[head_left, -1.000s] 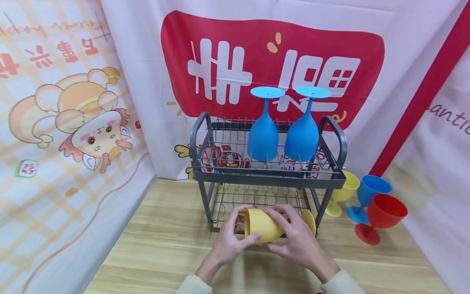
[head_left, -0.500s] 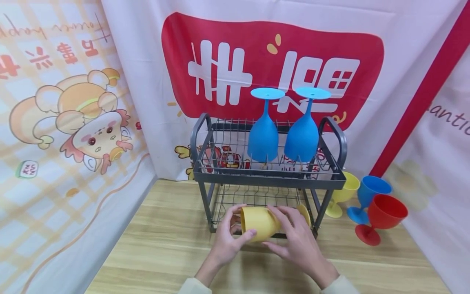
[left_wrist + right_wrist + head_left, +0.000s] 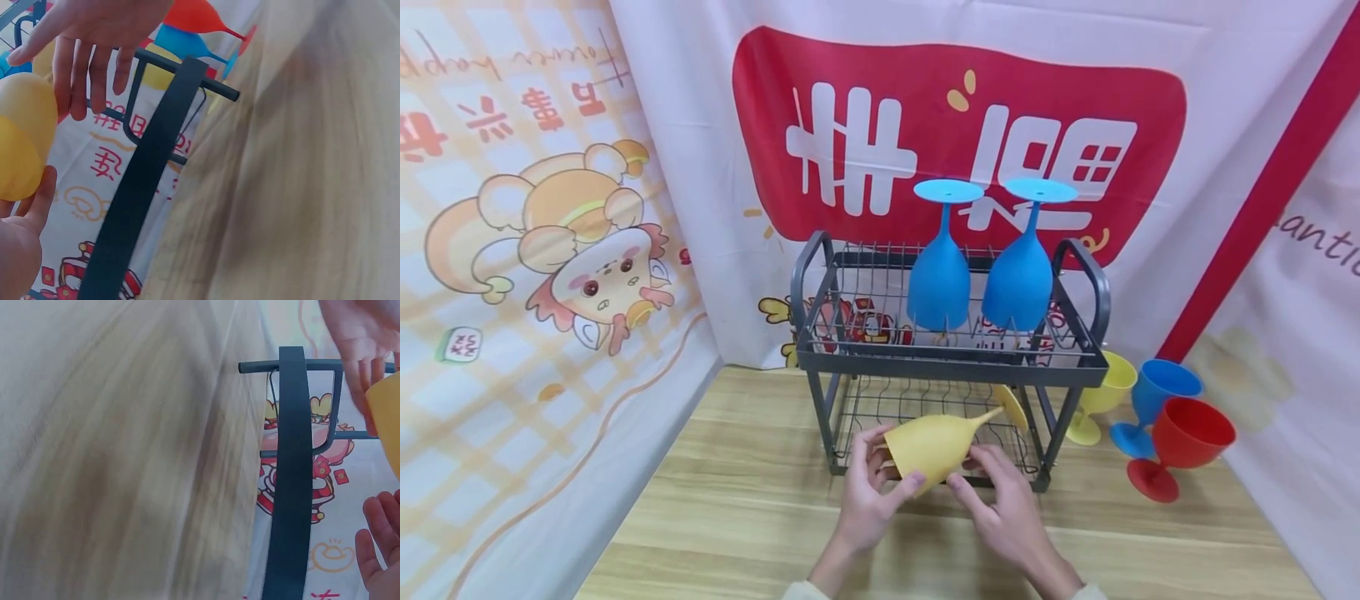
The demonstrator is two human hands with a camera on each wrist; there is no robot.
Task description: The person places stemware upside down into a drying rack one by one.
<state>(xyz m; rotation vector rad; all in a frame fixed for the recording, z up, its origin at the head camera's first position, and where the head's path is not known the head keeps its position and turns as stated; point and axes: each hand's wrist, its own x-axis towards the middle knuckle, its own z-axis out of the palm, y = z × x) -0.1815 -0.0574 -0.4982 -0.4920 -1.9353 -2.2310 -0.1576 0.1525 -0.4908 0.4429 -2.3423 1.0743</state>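
Note:
A yellow goblet (image 3: 932, 446) lies tilted in front of the rack's lower tier, rim to the left and foot up to the right. My left hand (image 3: 868, 487) grips its bowl near the rim, thumb in front and fingers behind; the right wrist view shows this hand (image 3: 365, 356) at the cup too. My right hand (image 3: 1003, 504) is beside the bowl's narrow end, fingers loosely spread; whether a fingertip touches is unclear. In the left wrist view the right hand's fingers (image 3: 80, 78) are straight, next to the yellow bowl (image 3: 25, 134).
A dark two-tier dish rack (image 3: 947, 364) stands on the wooden table (image 3: 715, 500). Two blue goblets (image 3: 938, 287) stand upside down on its upper tier. To the right are upright yellow (image 3: 1108, 387), blue (image 3: 1161, 387) and red goblets (image 3: 1191, 437). Printed cloth hangs behind.
The goblet has turned, its foot swinging up and left so the stem now shows. My right hand has loosened from the bowl and moved lower; the left hand still holds the rim end.

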